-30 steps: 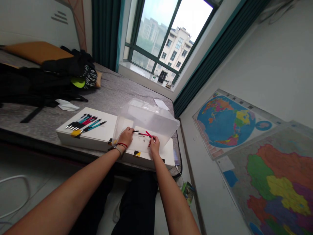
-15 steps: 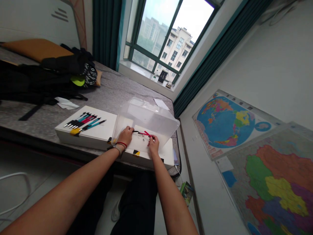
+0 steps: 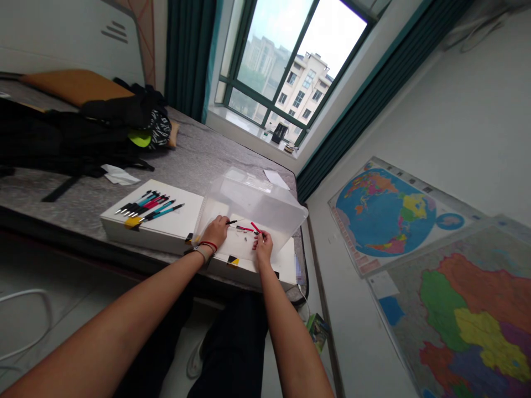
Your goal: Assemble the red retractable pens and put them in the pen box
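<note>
My left hand (image 3: 216, 232) is closed on a black pen part (image 3: 231, 222), from which a thin pale rod seems to stick out. Between the fingers of my right hand (image 3: 263, 246) is a red pen barrel (image 3: 255, 227), tilted up to the left. A red-and-black pen part (image 3: 244, 229) lies between the hands. Small loose pieces (image 3: 245, 239) rest just below it, too tiny to name. Both hands work inside a translucent plastic box (image 3: 269, 200), whose tall side rises behind them.
Left of the box, several pens (image 3: 151, 205) in blue, red and black lie in a row on a white box (image 3: 178, 202). A crumpled tissue (image 3: 119, 174) and black bags (image 3: 83, 132) are on the grey mattress (image 3: 199, 143). Maps (image 3: 385, 215) hang on the right wall.
The black part in my left hand has come apart from the red-and-black part, which now lies between the hands. My right hand keeps the red barrel. The view has shifted slightly.
</note>
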The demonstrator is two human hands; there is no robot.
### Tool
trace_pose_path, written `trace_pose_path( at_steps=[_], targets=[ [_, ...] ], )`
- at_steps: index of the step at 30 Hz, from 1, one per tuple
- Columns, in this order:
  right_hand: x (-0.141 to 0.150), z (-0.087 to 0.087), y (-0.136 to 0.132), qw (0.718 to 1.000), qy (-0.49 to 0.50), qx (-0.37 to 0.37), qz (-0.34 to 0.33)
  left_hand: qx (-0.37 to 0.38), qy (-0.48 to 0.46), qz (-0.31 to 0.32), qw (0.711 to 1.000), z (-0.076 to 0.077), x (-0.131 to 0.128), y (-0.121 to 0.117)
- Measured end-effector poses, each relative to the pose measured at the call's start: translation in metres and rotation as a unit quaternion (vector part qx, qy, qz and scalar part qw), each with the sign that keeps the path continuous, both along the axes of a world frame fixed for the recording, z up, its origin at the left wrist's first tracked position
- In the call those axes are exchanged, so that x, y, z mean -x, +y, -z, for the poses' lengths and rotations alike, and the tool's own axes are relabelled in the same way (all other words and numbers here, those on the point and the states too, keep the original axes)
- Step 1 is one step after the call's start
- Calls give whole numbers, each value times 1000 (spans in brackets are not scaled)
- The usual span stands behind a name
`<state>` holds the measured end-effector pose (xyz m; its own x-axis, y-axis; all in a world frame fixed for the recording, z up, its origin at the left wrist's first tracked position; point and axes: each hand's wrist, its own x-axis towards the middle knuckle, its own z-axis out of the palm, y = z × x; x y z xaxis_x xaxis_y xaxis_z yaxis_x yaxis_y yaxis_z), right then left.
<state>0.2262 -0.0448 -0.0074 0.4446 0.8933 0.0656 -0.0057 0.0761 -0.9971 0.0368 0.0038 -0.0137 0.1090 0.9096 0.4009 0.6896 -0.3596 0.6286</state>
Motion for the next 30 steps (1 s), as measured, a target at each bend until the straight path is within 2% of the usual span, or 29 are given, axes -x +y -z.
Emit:
trace_pose_path(
  at_steps=[5,10,14,16,22,27,30],
  targets=[
    [1,-2,0,1000,-4,5,-6,18,-33,19,999,1,4,3],
    [-3,-2,-2,998,-6,11,-59,57,-100,40,993,-1,7,4],
    [-5,-2,-3,996,-27,20,-80,86,-158,90,980,-4,8,3],
    [-6,-3,-3,995,-39,20,-87,93,-151,119,977,-5,9,3],
    [-9,-5,-4,991,-39,28,-121,89,-88,131,984,-4,13,5],
    [-11,-2,0,993,-20,35,-109,123,-75,190,971,-7,16,6],
    [-11,0,2,993,-21,38,-107,133,-67,204,968,-9,16,4]
  ],
)
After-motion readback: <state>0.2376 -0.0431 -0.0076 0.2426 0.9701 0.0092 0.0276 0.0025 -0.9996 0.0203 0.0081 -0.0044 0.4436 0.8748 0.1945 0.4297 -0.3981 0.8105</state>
